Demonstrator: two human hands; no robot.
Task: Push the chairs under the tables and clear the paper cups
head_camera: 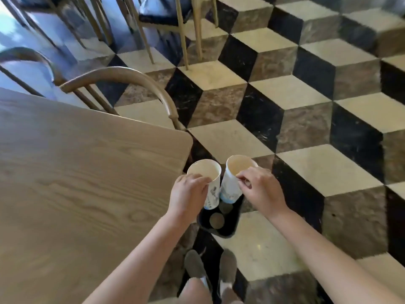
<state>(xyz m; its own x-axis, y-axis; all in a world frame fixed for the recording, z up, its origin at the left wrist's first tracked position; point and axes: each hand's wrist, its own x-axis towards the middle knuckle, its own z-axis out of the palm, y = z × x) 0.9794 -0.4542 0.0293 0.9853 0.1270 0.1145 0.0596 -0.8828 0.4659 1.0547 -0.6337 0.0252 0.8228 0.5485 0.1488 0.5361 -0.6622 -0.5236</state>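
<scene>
Left cup (208, 183): white paper, blue picture, empty, tipped, held up near the table corner.
Right cup (233, 178): same look, tipped, just beside it.
Chair (122, 88): wooden, pushed under the table's far side.

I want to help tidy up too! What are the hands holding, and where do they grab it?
Each holds one paper cup by its rim: the left hand holds the left cup, the right hand the right cup.

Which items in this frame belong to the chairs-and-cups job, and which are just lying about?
Job:
left hand holding left cup
right hand holding right cup
bin below the cups
chair at the table
far chairs

Not the job:
tiled floor
shoes
</scene>
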